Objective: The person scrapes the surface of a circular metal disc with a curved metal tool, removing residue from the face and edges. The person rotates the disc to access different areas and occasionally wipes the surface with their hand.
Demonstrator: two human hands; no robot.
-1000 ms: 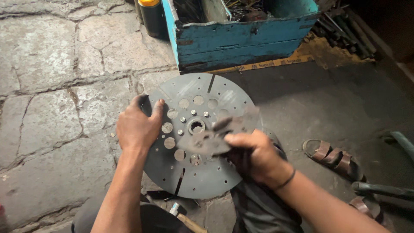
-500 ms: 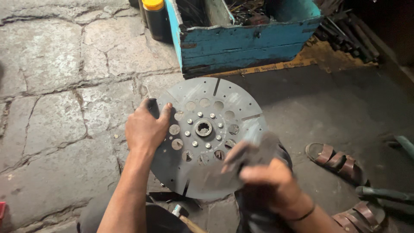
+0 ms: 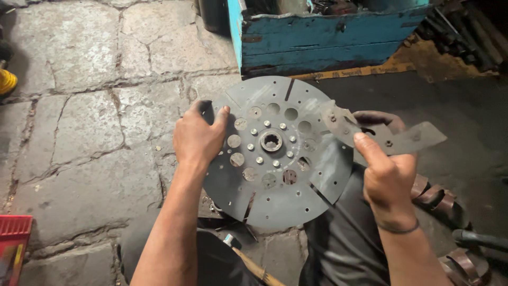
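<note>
A round grey metal disc [image 3: 275, 180] with a splined hub, rivets, holes and radial slots stands tilted over my lap. My left hand [image 3: 198, 137] grips its left rim, thumb on the face. My right hand [image 3: 386, 169] holds a flat grey metal segment plate [image 3: 394, 137] with small rivets, lifted off the disc's right edge and pointing right.
A worn blue wooden crate [image 3: 323, 39] of parts stands beyond the disc. Stone paving [image 3: 79, 122] lies to the left, a red box [image 3: 13, 243] at bottom left. A hammer handle [image 3: 254, 265] lies under the disc. Brown sandals [image 3: 439, 196] and a dark pipe [image 3: 481, 241] are on the right.
My right hand has pulled the segment plate off the disc face and moved it up and to the right. My left hand keeps its hold on the rim.
</note>
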